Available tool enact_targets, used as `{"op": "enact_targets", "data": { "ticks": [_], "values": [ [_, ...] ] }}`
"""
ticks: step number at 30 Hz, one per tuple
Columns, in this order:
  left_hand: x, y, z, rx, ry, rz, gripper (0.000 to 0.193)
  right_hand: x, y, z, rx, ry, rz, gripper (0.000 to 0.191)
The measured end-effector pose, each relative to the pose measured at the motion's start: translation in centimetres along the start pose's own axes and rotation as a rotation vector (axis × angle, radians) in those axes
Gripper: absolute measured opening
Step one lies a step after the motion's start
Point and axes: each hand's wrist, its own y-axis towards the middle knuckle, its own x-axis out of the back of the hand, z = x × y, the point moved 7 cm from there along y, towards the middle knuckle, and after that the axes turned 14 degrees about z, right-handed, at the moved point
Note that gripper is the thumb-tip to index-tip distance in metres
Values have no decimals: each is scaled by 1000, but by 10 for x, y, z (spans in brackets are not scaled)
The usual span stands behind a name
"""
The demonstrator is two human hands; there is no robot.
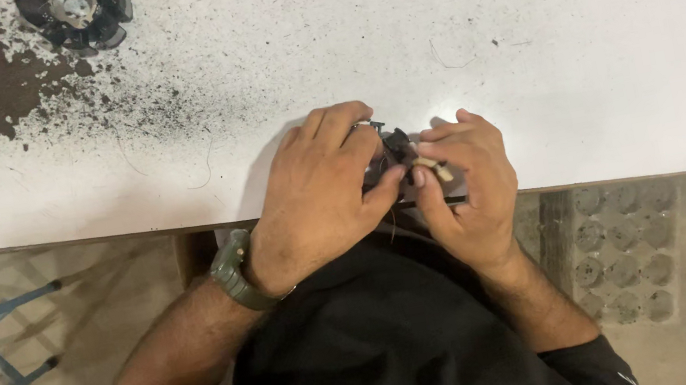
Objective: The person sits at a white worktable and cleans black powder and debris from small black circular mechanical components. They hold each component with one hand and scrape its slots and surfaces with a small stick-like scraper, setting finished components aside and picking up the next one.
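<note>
Head view: left hand (320, 196) grips a small black plastic part (397, 148) at the white surface (524, 48) edge, right hand (466, 185) pinches a thin pale stick (436, 169) against it; best worked steadily, part braced.

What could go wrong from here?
1. The small black part is pinched by both hands, left hand and right hand, right at the table edge; a slip would likely drop it to the floor.
2. The left hand covers most of it, so alignment is hard to see.
</note>
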Motion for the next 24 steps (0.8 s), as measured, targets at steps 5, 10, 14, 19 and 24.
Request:
{"op": "enact_targets", "data": {
  "ticks": [5,10,14,19,24],
  "values": [
    [-12,-12,9,25,-55,-66,19,-8,-3,7,41,-138,45,29],
    [-5,-19,7,0,-86,-140,17,-8,0,11,28,-181,35,29],
    [-7,-15,4,-13,-39,-108,16,-5,5,13,-25,-175,90,27],
    [-15,-11,6,12,-105,-93,14,-2,9,10,-47,-124,119,23],
    [-24,-9,7,31,-70,-163,13,-1,5,8,-46,-84,114,22]
  ]
}}
